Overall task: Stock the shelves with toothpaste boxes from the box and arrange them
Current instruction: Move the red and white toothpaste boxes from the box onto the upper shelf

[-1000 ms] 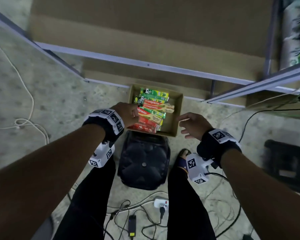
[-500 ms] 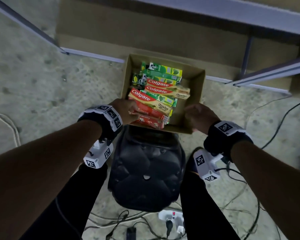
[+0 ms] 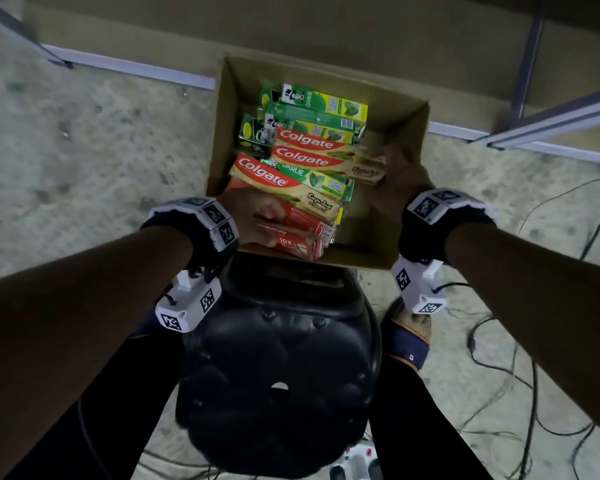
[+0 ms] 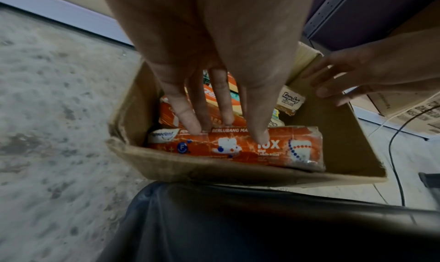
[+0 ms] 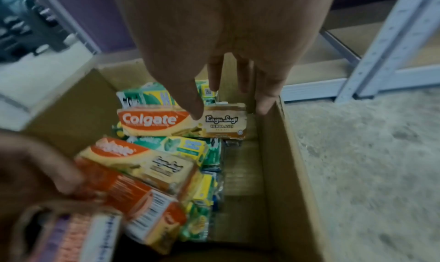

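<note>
The crumpled orange toothpaste carton (image 4: 234,146), lying crosswise at six o'clock in the brown cardboard box (image 3: 409,129), is being pressed by the released left hand (image 4: 214,63), while the right hand (image 5: 228,46), likewise released, is being lowered at three o'clock.

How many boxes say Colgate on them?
3 show: one farthest back, one just below it, one nearer the left hand. More may hide underneath.
</note>
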`<state>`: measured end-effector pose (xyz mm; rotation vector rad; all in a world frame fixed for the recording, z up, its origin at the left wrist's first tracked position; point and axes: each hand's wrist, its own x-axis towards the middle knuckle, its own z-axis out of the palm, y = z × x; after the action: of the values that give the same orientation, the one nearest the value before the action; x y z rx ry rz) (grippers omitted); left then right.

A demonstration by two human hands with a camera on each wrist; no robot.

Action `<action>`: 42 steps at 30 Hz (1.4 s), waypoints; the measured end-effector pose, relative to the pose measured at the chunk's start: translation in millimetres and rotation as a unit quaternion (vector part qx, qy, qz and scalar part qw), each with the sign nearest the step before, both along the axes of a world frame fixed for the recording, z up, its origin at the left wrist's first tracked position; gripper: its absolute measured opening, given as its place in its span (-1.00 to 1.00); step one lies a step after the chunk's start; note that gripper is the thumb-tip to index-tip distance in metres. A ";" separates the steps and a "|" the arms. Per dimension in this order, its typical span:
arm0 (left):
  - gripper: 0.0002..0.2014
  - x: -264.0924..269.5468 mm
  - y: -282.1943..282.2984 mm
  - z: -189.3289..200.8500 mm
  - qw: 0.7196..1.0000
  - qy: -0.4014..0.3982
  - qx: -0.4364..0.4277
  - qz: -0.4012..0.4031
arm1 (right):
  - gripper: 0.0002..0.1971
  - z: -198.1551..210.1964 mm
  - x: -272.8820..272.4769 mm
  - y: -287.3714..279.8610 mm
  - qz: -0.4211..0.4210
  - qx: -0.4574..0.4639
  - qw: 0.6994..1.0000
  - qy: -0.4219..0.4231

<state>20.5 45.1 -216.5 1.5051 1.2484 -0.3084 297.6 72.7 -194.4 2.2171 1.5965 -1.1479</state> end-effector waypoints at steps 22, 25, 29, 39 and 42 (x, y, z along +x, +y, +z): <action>-0.60 22.5 23.1 -17.9 0.990 0.047 -0.021 -0.129 | -0.50 -34.6 -10.2 15.2 0.118 0.049 0.990 -0.051; -0.64 20.6 26.8 -17.5 0.992 0.041 -0.014 -0.118 | -0.49 -32.7 -11.9 14.9 0.130 0.037 0.989 -0.065; -0.66 15.1 22.1 -12.3 0.996 0.028 0.020 -0.078 | -0.35 -26.9 -12.6 12.8 0.149 0.010 0.986 -0.079; -0.73 6.9 30.7 32.6 0.997 0.022 0.080 0.008 | -0.57 -7.7 -3.2 -11.8 0.096 -0.096 0.990 -0.036; -0.71 8.1 33.8 47.5 0.994 0.018 0.098 0.044 | -0.62 5.2 -1.0 -18.7 0.085 -0.126 0.988 -0.035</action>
<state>28.6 79.0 -169.0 1.6111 1.4026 -0.1587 296.6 54.0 -189.2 1.9014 1.4875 -1.1406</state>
